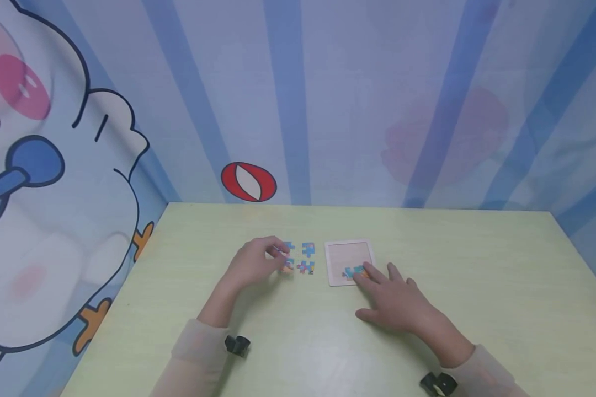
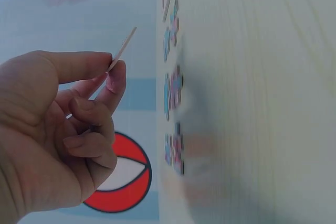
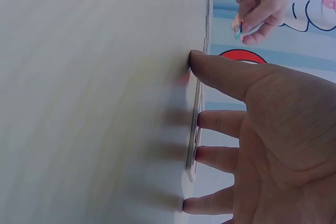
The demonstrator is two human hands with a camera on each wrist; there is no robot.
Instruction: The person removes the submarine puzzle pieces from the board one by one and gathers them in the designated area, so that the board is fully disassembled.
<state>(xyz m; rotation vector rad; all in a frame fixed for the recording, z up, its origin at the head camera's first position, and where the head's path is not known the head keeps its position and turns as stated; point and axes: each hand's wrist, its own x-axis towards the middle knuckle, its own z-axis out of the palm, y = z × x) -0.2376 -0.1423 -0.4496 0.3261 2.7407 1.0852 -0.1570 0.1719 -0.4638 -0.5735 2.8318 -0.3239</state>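
My left hand (image 1: 255, 261) is raised over the table's middle. Between thumb and forefinger it pinches a thin jigsaw puzzle piece (image 2: 124, 46), seen edge-on in the left wrist view; its other fingers curl loosely. Below and beside it, loose jigsaw pieces (image 1: 308, 249) with blue and pink print lie on the table. To their right is a square puzzle tray (image 1: 349, 256) with a pale rim, holding joined blue and orange pieces (image 1: 354, 272) along its bottom edge. My right hand (image 1: 399, 300) spreads its fingers there, fingertips at the tray's lower right; its thumb (image 3: 215, 69) extends toward the tabletop.
The pale yellow table (image 1: 477, 264) ends at the back against a blue striped curtain (image 1: 347, 110) with cartoon prints. A small black device (image 1: 237, 345) sits at the left wrist, another (image 1: 438, 384) at the right.
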